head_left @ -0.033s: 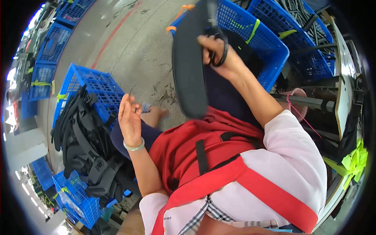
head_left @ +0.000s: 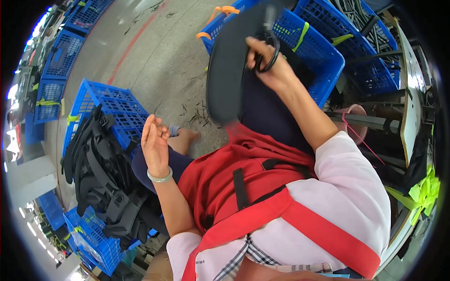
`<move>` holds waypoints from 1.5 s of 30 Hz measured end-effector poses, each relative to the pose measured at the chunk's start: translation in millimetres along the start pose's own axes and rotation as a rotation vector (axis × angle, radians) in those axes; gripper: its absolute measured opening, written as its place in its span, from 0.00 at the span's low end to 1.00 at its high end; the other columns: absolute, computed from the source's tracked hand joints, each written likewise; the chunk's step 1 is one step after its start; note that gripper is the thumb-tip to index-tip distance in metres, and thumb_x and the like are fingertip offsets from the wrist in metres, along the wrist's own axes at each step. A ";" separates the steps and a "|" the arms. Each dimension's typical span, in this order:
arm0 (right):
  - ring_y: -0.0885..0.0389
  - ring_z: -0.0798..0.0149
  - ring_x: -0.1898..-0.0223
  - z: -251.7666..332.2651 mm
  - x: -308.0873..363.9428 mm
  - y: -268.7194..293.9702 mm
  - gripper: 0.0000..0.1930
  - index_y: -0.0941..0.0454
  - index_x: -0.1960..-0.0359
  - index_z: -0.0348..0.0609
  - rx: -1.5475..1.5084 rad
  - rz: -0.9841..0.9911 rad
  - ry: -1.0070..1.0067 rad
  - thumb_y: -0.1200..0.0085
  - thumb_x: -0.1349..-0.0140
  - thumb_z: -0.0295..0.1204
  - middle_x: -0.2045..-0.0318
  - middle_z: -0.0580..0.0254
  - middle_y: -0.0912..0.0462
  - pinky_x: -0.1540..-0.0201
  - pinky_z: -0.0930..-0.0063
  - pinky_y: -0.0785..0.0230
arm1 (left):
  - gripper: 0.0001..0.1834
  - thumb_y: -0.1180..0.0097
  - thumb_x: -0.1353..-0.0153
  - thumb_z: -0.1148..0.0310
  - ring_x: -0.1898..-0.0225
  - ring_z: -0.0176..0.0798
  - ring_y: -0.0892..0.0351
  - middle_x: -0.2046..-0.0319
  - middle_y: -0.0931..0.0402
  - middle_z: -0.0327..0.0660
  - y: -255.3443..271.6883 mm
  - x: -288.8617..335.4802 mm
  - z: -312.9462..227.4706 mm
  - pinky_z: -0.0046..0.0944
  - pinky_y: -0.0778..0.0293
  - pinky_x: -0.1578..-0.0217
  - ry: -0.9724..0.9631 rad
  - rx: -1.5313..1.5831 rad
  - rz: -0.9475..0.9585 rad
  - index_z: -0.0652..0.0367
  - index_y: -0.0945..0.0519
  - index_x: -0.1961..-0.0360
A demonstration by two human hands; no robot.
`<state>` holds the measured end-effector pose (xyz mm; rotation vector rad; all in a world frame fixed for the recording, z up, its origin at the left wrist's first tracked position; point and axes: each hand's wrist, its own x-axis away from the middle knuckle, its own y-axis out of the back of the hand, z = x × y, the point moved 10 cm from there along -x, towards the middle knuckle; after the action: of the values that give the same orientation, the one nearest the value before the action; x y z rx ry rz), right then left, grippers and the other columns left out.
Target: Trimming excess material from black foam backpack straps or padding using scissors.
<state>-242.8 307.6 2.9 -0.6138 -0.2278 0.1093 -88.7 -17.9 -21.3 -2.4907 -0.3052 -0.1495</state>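
My right hand [head_left: 274, 68] is closed around the black loop handles of a pair of scissors [head_left: 272, 61], whose blades point away from me and are blurred. Beside its fingers hangs a long, black, padded strap-like piece [head_left: 226, 75] with a rounded near end. The hand seems to hold this piece along with the scissors, though the grip on it is partly hidden. My left hand [head_left: 154, 140] is raised palm inward over my left thigh, fingers loosely bent, with nothing in it. A pale bangle [head_left: 160, 175] circles that wrist.
At left, black straps with buckles [head_left: 110, 187] are heaped against a blue crate [head_left: 115, 110]. Another blue crate [head_left: 323, 61] with dark pieces stands ahead to the right. A pink basket [head_left: 355, 122] sits under the bench [head_left: 407, 93] at right. Black scraps [head_left: 199, 114] litter the floor.
My right hand has moved slightly farther away and to the right with the scissors. The padded piece has lifted with it, its near end now farther from my apron. The left hand barely differs.
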 end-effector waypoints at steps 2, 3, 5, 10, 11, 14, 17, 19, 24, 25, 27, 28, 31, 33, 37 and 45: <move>0.24 0.66 0.78 -4.9 -31.1 75.6 0.07 0.24 0.74 0.40 -0.264 -0.263 0.046 0.42 0.39 0.26 0.79 0.60 0.22 0.73 0.75 0.31 | 0.16 0.49 0.34 0.74 0.63 0.32 0.26 0.56 0.25 0.40 -3.1 -0.4 4.8 0.32 0.28 0.61 0.017 -0.052 0.014 0.63 0.26 0.45; 0.21 0.64 0.73 -11.4 -47.2 116.9 0.05 0.25 0.69 0.38 -0.359 -0.336 0.113 0.42 0.40 0.25 0.75 0.57 0.21 0.72 0.74 0.28 | 0.15 0.48 0.34 0.75 0.63 0.32 0.26 0.57 0.24 0.40 -7.2 -1.3 7.8 0.32 0.28 0.61 0.023 -0.103 0.023 0.62 0.25 0.46; 0.18 0.59 0.70 -32.7 -76.7 211.0 0.08 0.28 0.62 0.37 -0.314 -0.538 0.162 0.42 0.39 0.25 0.69 0.55 0.20 0.70 0.72 0.23 | 0.15 0.48 0.35 0.75 0.64 0.31 0.26 0.58 0.24 0.39 -18.6 -6.9 19.8 0.31 0.28 0.62 0.047 -0.131 0.041 0.62 0.25 0.47; 0.21 0.62 0.77 -133.4 -59.1 324.8 0.06 0.28 0.66 0.39 -0.224 -0.726 -0.089 0.43 0.38 0.27 0.73 0.55 0.20 0.77 0.72 0.28 | 0.12 0.50 0.34 0.74 0.71 0.28 0.27 0.68 0.23 0.38 -32.2 -17.7 48.7 0.27 0.31 0.67 0.080 -0.373 0.027 0.63 0.23 0.51; 0.27 0.67 0.81 -136.8 -62.9 313.4 0.07 0.28 0.70 0.40 -0.155 -0.663 -0.161 0.42 0.39 0.28 0.77 0.59 0.23 0.79 0.74 0.33 | 0.10 0.50 0.33 0.74 0.73 0.27 0.28 0.73 0.23 0.37 -29.9 -15.0 46.3 0.26 0.32 0.69 0.075 -0.465 0.048 0.64 0.22 0.54; 0.38 0.75 0.83 -115.8 -63.9 228.4 0.07 0.28 0.74 0.44 -0.050 -0.390 -0.137 0.42 0.40 0.27 0.82 0.72 0.34 0.80 0.79 0.43 | 0.09 0.52 0.34 0.73 0.79 0.25 0.31 0.81 0.28 0.32 -66.2 19.9 17.3 0.24 0.34 0.74 0.107 -0.518 0.106 0.66 0.21 0.59; 0.43 0.77 0.82 -46.6 -60.8 207.6 0.05 0.24 0.64 0.38 0.108 -0.299 -0.072 0.46 0.38 0.27 0.81 0.75 0.38 0.78 0.82 0.49 | 0.17 0.51 0.34 0.69 0.54 0.45 0.21 0.57 0.22 0.53 -226.4 85.5 -59.2 0.41 0.26 0.54 -0.124 -0.172 0.810 0.74 0.26 0.51; 0.39 0.78 0.81 -10.8 -56.6 187.2 0.07 0.24 0.62 0.37 0.274 -0.321 -0.008 0.45 0.37 0.28 0.79 0.74 0.35 0.78 0.83 0.46 | 0.27 0.52 0.33 0.59 0.51 0.59 0.25 0.51 0.27 0.62 -270.4 136.6 -116.0 0.50 0.30 0.50 -0.431 0.384 1.121 0.79 0.30 0.49; 0.36 0.79 0.80 -4.2 -59.2 29.5 0.06 0.24 0.66 0.42 0.516 -0.049 0.091 0.43 0.39 0.30 0.78 0.72 0.31 0.77 0.83 0.42 | 0.23 0.54 0.32 0.63 0.46 0.69 0.28 0.48 0.28 0.66 -248.9 176.3 -174.5 0.57 0.32 0.50 -0.291 0.278 1.138 0.76 0.25 0.49; 0.36 0.79 0.80 -1.6 -61.9 14.9 0.06 0.24 0.66 0.42 0.515 -0.029 0.099 0.43 0.39 0.30 0.78 0.72 0.31 0.77 0.83 0.42 | 0.23 0.54 0.32 0.63 0.46 0.69 0.28 0.48 0.28 0.66 -237.3 178.3 -171.4 0.57 0.32 0.50 -0.310 0.266 1.138 0.76 0.25 0.49; 0.36 0.79 0.79 -3.5 -59.7 -24.5 0.06 0.25 0.67 0.43 0.589 0.078 0.140 0.43 0.39 0.30 0.78 0.73 0.32 0.77 0.84 0.43 | 0.21 0.53 0.33 0.64 0.49 0.68 0.25 0.52 0.25 0.65 -227.0 193.5 -179.8 0.59 0.31 0.52 -0.474 0.230 1.211 0.74 0.23 0.51; 0.36 0.79 0.80 -10.3 -60.4 -27.0 0.06 0.26 0.67 0.43 0.571 0.120 0.088 0.43 0.38 0.31 0.79 0.73 0.33 0.77 0.85 0.43 | 0.18 0.54 0.33 0.67 0.55 0.64 0.22 0.57 0.22 0.63 -225.8 189.4 -186.9 0.55 0.27 0.56 -0.537 0.336 1.152 0.73 0.22 0.53; 0.36 0.80 0.80 -43.8 -54.7 -52.9 0.06 0.28 0.67 0.45 0.624 0.188 -0.081 0.45 0.37 0.31 0.79 0.75 0.34 0.78 0.85 0.44 | 0.16 0.54 0.33 0.69 0.62 0.59 0.20 0.60 0.21 0.61 -209.7 183.5 -201.6 0.49 0.25 0.61 -0.662 0.470 1.019 0.71 0.21 0.54; 0.37 0.81 0.80 -53.3 -52.0 -62.8 0.06 0.28 0.67 0.45 0.672 0.209 -0.095 0.45 0.37 0.32 0.79 0.75 0.34 0.78 0.85 0.44 | 0.14 0.51 0.34 0.70 0.69 0.55 0.21 0.61 0.20 0.60 -199.9 176.2 -220.4 0.44 0.24 0.64 -0.580 0.635 0.861 0.69 0.20 0.55; 0.37 0.81 0.80 -74.9 -58.1 -73.8 0.06 0.28 0.68 0.46 0.760 0.268 -0.135 0.45 0.37 0.32 0.79 0.76 0.34 0.78 0.87 0.45 | 0.10 0.45 0.40 0.70 0.74 0.45 0.21 0.70 0.21 0.48 -147.1 152.9 -223.5 0.39 0.25 0.69 -0.681 -0.132 0.523 0.61 0.17 0.61; 0.38 0.82 0.81 -87.5 -64.4 -80.5 0.06 0.27 0.68 0.48 0.924 0.226 -0.213 0.44 0.38 0.33 0.79 0.76 0.33 0.78 0.88 0.47 | 0.24 0.41 0.51 0.76 0.56 0.41 0.22 0.57 0.22 0.44 150.3 -19.3 -261.4 0.38 0.28 0.51 -0.605 -1.469 -0.258 0.58 0.23 0.49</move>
<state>-281.1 182.5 -31.2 0.2984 -0.2825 0.4686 -78.6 -294.6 99.6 -3.8895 -1.0671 0.4738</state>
